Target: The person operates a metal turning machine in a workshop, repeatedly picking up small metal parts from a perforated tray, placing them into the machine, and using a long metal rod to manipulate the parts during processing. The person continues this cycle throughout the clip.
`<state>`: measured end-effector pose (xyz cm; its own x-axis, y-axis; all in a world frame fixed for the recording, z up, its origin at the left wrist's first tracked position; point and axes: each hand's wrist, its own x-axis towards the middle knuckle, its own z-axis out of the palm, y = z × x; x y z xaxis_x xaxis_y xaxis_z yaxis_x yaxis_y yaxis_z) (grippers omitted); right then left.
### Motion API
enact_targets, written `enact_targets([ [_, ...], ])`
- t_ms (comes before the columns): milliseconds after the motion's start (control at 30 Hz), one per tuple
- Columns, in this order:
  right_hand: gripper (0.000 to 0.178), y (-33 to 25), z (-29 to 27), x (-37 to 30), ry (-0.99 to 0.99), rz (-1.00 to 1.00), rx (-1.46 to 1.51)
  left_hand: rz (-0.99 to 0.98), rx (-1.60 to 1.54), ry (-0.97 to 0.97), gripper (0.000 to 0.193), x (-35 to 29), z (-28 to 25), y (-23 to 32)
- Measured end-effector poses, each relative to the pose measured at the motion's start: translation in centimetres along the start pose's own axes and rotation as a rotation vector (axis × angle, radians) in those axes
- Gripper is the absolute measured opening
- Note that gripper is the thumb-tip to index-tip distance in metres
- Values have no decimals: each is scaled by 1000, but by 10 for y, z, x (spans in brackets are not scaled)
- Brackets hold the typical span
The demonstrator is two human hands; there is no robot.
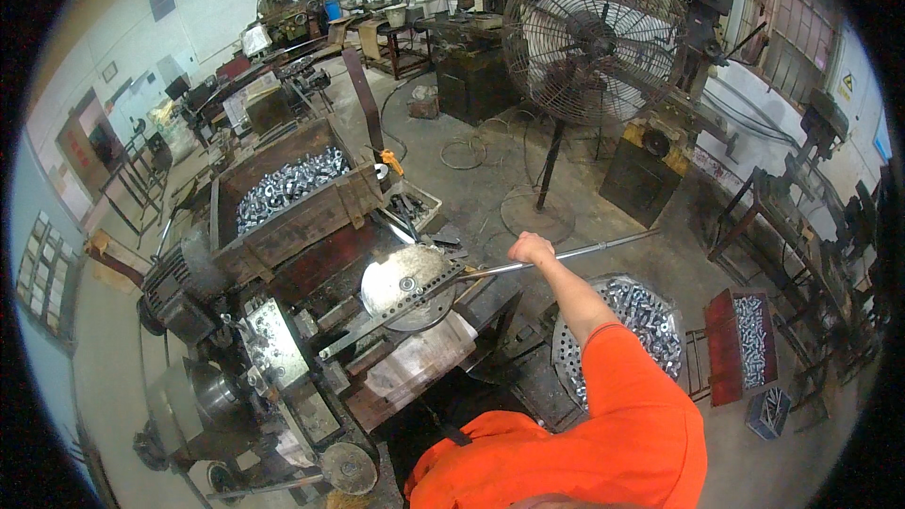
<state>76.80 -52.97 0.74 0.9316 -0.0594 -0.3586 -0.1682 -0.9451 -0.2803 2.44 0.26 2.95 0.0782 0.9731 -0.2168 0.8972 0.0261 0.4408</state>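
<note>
My right hand [533, 248] is closed round a long, shiny metal rod [613, 243], with the arm stretched forward and the orange sleeve [632, 363] below it. From the hand, the rod runs left to a flat bar with a row of holes [401, 309]. That bar lies across a round metal disc [391, 275] on the machine in front of me. A pale, stained plate [424, 358] sits at the machine's near side. My left hand does not show; that side of my body is cut off low in the picture.
A wooden box [311, 238] full of small metal parts stands beyond the disc. Right of me are a perforated round tub [567, 351] and a red bin [724, 349], both holding metal parts. A large fan [596, 33] stands ahead. A motor [184, 292] is at left.
</note>
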Motion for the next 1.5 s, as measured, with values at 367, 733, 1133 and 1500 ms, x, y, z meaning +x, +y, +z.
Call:
enact_targets([
  [367, 55, 0, 0, -1, 2, -18, -7, 28, -68, 10, 32, -4, 0, 3],
  [733, 58, 4, 5, 9, -15, -18, -41, -21, -16, 86, 36, -16, 0, 18],
  [1133, 56, 0, 0, 0, -1, -9, -1, -78, -5, 7, 43, -31, -10, 39],
  [1500, 56, 0, 1, 0, -7, -10, 2, -72, -74, -26, 40, -16, -7, 21],
])
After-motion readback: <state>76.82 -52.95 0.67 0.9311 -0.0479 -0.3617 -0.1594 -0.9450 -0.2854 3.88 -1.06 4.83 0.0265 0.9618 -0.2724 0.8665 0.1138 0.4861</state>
